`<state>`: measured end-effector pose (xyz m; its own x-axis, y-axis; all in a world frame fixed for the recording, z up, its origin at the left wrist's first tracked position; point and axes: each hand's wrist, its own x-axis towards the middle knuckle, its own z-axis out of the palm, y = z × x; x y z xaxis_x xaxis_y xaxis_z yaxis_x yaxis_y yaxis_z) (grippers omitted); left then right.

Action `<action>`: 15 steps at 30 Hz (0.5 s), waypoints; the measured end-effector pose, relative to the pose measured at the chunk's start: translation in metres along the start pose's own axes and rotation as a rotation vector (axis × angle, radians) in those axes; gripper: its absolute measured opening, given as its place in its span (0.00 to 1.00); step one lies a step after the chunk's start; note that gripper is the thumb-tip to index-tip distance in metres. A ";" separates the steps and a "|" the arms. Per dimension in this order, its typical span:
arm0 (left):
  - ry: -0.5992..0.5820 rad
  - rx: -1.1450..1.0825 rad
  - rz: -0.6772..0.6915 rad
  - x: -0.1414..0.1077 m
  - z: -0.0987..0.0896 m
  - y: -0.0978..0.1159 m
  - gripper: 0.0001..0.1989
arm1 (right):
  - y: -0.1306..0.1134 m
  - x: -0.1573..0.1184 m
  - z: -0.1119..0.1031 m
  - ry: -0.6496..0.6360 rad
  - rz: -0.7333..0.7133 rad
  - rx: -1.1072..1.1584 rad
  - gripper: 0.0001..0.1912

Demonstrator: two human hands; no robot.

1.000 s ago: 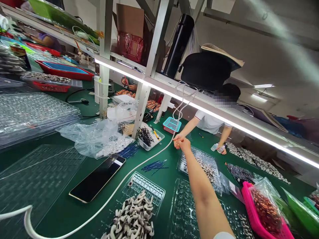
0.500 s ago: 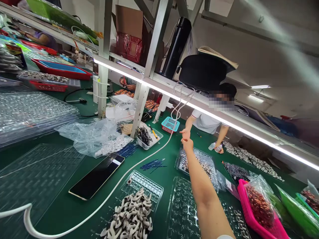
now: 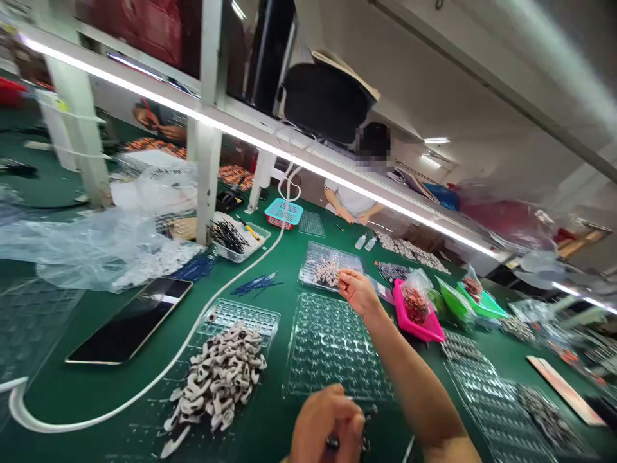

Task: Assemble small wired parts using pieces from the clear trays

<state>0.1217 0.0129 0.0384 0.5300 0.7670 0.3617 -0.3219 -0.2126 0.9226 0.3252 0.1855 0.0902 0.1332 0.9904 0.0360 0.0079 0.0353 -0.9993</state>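
My right hand (image 3: 357,292) hovers over the table, its arm stretched forward from the lower right. Its fingers are closed, and anything inside is too small to name. Just beyond it, a clear tray (image 3: 353,260) carries small pale parts (image 3: 328,271). Below the hand lies a clear plastic tray with many pockets (image 3: 332,341). At the bottom edge, my left hand (image 3: 328,424) is curled shut near small dark pieces; what it holds, if anything, is unclear. To its left, grey-white curved plastic pieces (image 3: 219,376) are heaped on another clear tray (image 3: 267,316).
A phone (image 3: 130,321), white cable (image 3: 207,305) and blue wires (image 3: 255,283) lie left. A pink basket (image 3: 429,328) stands right. Across the table are a co-worker (image 3: 354,199), two small bottles (image 3: 365,242) and a blue basket (image 3: 284,211). A lit shelf (image 3: 328,168) crosses above.
My right hand has drawn back from the co-worker's hand. My left hand has come into view at the bottom. The co-worker has moved back, and the bottles now stand on the table.
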 end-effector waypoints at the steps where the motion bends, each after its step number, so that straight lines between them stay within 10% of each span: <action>1: 0.073 0.027 0.033 0.001 0.004 0.003 0.11 | 0.000 -0.030 -0.007 0.010 0.005 0.001 0.15; 4: 0.188 0.046 0.032 0.009 0.015 0.011 0.14 | 0.005 -0.126 -0.028 0.061 0.034 -0.029 0.13; 9: -0.014 -0.020 -0.249 0.026 0.029 0.003 0.15 | 0.027 -0.267 -0.049 0.158 0.032 -0.167 0.12; 15: -0.233 0.063 -0.396 0.023 0.055 -0.026 0.16 | 0.066 -0.324 -0.046 0.370 -0.019 -0.096 0.16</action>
<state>0.1856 0.0023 0.0299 0.7670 0.6416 -0.0067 -0.0145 0.0277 0.9995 0.3284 -0.1388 0.0126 0.4812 0.8737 0.0709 0.1045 0.0231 -0.9943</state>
